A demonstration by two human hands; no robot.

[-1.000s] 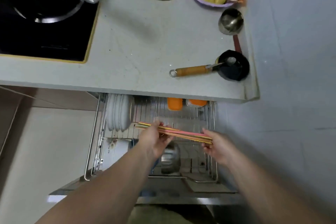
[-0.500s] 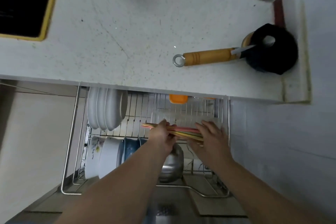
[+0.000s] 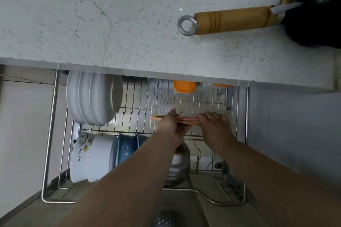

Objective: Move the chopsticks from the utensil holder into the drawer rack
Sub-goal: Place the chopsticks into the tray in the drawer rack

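A bundle of coloured chopsticks (image 3: 188, 120) lies level across a clear plastic tray (image 3: 191, 109) inside the pulled-out wire drawer rack (image 3: 55, 127). My left hand (image 3: 172, 127) grips the bundle near its left end, where pink and green tips stick out. My right hand (image 3: 215, 125) covers the right end, fingers curled over it. The black utensil holder (image 3: 313, 22) stands on the counter at the top right, partly cut off by the frame.
A wooden-handled tool (image 3: 230, 19) with a metal ring lies on the speckled counter (image 3: 110, 24). White plates (image 3: 92, 97) stand upright at the rack's left. Bowls (image 3: 103, 156) and a steel pot (image 3: 178, 167) fill the front row. Orange-lidded boxes (image 3: 184, 86) sit at the back.
Both hands have carried the chopsticks lower and deeper into the rack, down to the clear tray. My view has moved closer, so the stove has left the frame.
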